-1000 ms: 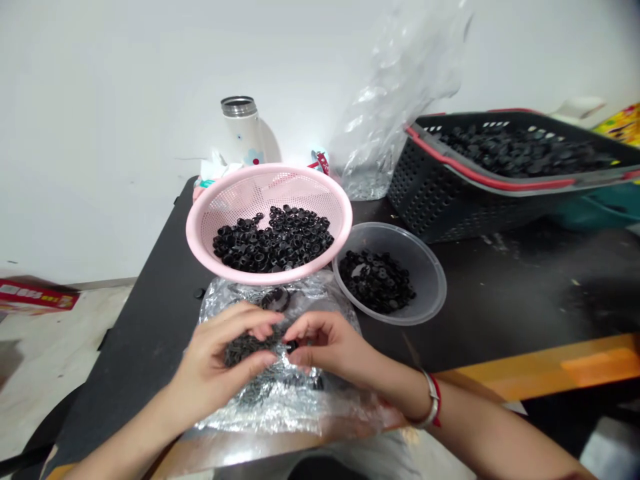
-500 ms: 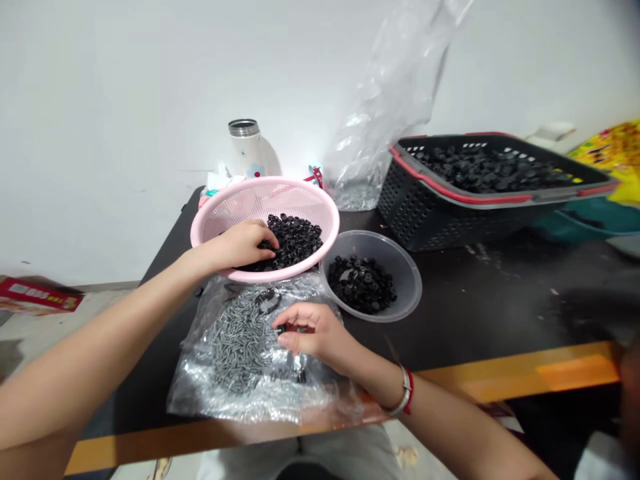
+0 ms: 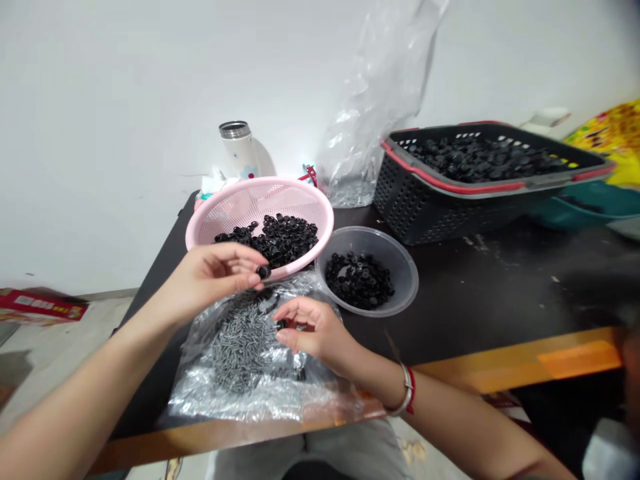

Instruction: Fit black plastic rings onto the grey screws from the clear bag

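Between the thumb and fingertips of my left hand (image 3: 217,270) is a small round black plastic part (image 3: 263,271), held just in front of the pink colander (image 3: 260,190). Loose black parts (image 3: 287,240) of a similar look lie heaped in the colander. My right hand (image 3: 313,327) pinches another small black part (image 3: 282,325) with a thin metal pin or screw sticking out to the left. It hovers over a clear plastic bag (image 3: 200,400), on which a pile of grey screws (image 3: 237,350) is spread.
A clear plastic bowl (image 3: 407,290) of black parts stands right of the colander. Behind it are a dark basket (image 3: 405,207) full of black pieces and a tall plastic bag (image 3: 360,133). An uncapped bottle (image 3: 240,150) stands by the wall. A teal basin (image 3: 600,207) sits far right.
My left hand has come out of the colander toward me, now with a black part in its fingertips. My right hand has stayed nearly in place with its part.
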`<move>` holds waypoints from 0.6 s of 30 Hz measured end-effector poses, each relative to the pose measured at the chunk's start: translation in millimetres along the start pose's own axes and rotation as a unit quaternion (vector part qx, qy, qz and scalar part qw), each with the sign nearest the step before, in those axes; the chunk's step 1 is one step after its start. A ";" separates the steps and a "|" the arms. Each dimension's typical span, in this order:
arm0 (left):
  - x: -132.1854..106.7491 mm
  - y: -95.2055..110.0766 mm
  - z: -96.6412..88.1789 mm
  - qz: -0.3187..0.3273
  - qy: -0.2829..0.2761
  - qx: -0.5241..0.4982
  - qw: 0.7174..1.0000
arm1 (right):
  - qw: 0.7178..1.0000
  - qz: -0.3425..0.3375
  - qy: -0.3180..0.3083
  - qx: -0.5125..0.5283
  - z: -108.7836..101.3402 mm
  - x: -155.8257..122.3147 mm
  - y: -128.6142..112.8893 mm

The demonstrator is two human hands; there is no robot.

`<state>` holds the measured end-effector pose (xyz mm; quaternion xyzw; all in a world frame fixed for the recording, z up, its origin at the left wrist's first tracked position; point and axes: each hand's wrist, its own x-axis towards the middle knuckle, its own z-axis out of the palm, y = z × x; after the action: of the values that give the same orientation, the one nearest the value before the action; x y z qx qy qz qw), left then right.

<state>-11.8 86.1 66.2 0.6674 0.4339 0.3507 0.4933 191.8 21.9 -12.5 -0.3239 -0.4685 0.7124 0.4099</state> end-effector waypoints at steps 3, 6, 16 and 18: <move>-31.1 -8.6 7.3 -0.021 -0.013 -0.097 0.995 | 1.000 -0.005 0.007 0.022 2.7 -2.6 -2.8; -48.7 -22.0 14.3 -0.062 -0.038 -0.169 0.983 | 0.999 -0.013 0.002 0.036 4.3 -4.1 -3.6; -53.9 -48.2 40.0 -0.130 0.036 -0.269 0.954 | 0.997 0.011 -0.001 0.070 4.4 -2.0 -2.2; -55.6 -49.9 40.6 -0.141 0.042 -0.260 0.954 | 0.998 0.017 0.004 0.065 4.5 -1.6 -2.1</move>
<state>-8.1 27.1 5.1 0.4332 0.4374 0.4058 0.6755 189.3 19.1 -8.8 -0.3076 -0.4142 0.7469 0.4193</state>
